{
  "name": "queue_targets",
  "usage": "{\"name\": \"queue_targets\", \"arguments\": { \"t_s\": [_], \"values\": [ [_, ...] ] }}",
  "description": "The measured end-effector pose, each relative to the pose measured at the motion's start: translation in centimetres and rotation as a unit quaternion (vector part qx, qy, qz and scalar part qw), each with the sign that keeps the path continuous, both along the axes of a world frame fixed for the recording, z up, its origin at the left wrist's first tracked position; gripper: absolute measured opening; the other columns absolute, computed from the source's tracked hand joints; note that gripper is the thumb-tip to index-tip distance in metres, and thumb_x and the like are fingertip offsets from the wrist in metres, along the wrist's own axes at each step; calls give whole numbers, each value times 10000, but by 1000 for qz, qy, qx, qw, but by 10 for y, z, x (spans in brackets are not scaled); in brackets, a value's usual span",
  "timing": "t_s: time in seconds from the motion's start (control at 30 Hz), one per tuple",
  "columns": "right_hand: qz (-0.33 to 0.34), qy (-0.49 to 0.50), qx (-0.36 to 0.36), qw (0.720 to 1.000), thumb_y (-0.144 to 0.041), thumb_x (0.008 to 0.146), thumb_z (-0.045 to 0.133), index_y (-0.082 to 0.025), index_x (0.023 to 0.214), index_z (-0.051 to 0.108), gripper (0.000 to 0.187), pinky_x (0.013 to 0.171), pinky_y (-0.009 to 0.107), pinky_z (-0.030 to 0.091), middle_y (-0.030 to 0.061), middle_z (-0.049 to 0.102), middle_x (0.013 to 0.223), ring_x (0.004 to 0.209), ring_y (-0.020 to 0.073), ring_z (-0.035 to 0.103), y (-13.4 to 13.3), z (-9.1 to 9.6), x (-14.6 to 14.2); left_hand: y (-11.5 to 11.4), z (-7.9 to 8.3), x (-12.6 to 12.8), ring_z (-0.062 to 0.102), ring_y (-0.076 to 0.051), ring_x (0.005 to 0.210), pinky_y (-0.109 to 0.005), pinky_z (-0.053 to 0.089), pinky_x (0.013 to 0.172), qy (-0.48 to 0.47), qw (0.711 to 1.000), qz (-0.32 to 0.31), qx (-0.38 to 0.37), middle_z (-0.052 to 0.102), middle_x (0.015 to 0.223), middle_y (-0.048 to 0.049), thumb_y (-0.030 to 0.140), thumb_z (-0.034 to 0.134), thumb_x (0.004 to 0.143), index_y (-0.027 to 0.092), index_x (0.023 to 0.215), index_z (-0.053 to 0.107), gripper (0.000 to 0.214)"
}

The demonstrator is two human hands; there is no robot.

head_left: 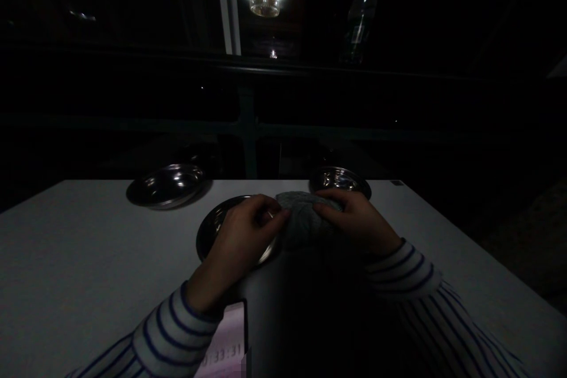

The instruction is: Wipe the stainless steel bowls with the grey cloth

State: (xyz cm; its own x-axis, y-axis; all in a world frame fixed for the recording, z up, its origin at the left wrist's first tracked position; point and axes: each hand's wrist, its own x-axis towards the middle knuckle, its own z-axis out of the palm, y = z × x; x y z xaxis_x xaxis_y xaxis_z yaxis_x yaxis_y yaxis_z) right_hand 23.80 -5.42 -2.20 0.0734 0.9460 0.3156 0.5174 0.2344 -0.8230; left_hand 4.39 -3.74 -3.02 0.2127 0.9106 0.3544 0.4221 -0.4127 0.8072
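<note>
left hand (243, 224): my grip is pinched closed, thumb against fingertips, on the left edge of the cloth (303, 221).
right hand (354, 215): my thumb and fingers close over the cloth's right side; this grip has hold of nothing else that i can see.
cloth: grey and crumpled, between my two hands, over the bench (110, 260); its lower part fades into dark, so i cannot tell if it touches the top.
middle bowl (207, 235): shiny metal, on the bench, partly hidden behind my left hand.
left bowl (168, 186): near the far edge, well apart from my hands.
right bowl (339, 177): also at the far edge, just beyond my right hand and the cloth.
phone (228, 331): screen lit, near my left wrist, digits ending in 33:31.
bottle (363, 18): upright but leaning in my view, beyond the bench.
</note>
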Motion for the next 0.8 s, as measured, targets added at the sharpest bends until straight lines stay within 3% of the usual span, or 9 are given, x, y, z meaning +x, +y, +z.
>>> {"name": "queue_targets", "arguments": {
  "t_s": [0.1,0.2,0.27,0.43,0.6,0.7,0.8],
  "values": [
    [71,36,-20,997,-280,733,584,-199,921,702,236,758,309,500,28,703,899,856,202,641,-3,0,-4,-9,-3,6,597,-243,890,-337,431,803,-55,993,-95,-39,673,969,-52,307,681,661,230,963,670,312],
    [179,71,-33,981,-290,816,495,-214,1046,660,293,788,289,494,13,692,961,899,173,634,-7,0,-8,-12,-7,9,572,-275,1000,-368,413,886,-92,985,-135,-50,646,1095,-63,195,731,582,243,1063,643,491],
    [197,84,-31,976,-259,832,471,-212,1087,639,309,796,270,490,10,687,978,910,157,631,-9,1,-10,-13,-8,9,590,-269,970,-360,435,857,-87,984,-147,-55,652,1084,-61,175,726,589,251,1110,618,537],
    [162,98,-39,981,-253,800,514,-188,1038,659,285,732,259,508,22,701,904,853,163,648,-12,4,-15,-12,-6,10,614,-235,908,-328,462,793,-85,981,-159,-73,670,1029,-46,269,585,759,243,1121,612,364],
    [103,138,-61,983,-246,709,591,-157,996,656,308,660,259,522,38,708,825,761,166,662,-15,6,-22,-14,-1,11,625,-228,842,-306,475,722,-97,976,-174,-92,692,947,-40,281,607,740,234,1101,629,365],
    [63,97,-30,993,-238,720,550,-175,933,678,257,618,254,511,28,704,782,720,164,654,-15,7,-20,-11,3,8,629,-211,759,-284,472,670,-100,979,-143,-100,702,851,-31,298,603,739,212,989,681,275],
    [27,7,8,1000,-220,737,515,-184,928,681,255,696,281,501,31,701,823,814,189,644,-13,8,-8,-3,7,3,621,-203,729,-277,464,672,-102,989,-63,-83,696,780,-25,299,588,742,184,893,701,221]
  ]
}}
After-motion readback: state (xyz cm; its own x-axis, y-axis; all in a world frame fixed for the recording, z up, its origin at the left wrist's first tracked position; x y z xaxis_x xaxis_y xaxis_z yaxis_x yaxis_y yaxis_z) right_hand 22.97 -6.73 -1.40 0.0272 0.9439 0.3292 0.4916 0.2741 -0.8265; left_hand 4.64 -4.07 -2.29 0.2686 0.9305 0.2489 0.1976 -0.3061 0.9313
